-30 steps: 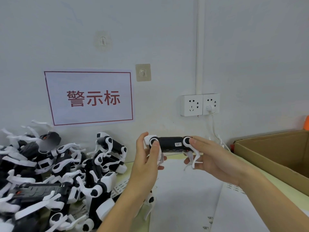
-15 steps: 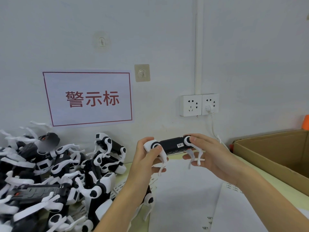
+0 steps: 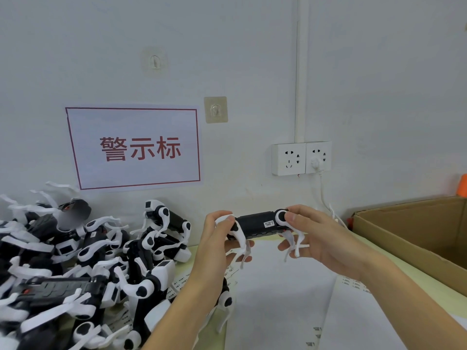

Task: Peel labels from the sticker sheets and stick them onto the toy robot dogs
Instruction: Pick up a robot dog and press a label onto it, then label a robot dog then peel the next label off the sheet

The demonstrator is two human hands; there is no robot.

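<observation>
Gripping toy dog w/ both hands.

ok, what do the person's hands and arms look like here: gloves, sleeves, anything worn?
Both are bare. The left hand and the right hand wear no gloves, and no rings show. Both forearms are uncovered down to the picture's lower edge: no sleeve, watch or wristband in view. The nails that show are short and unpainted.
</observation>
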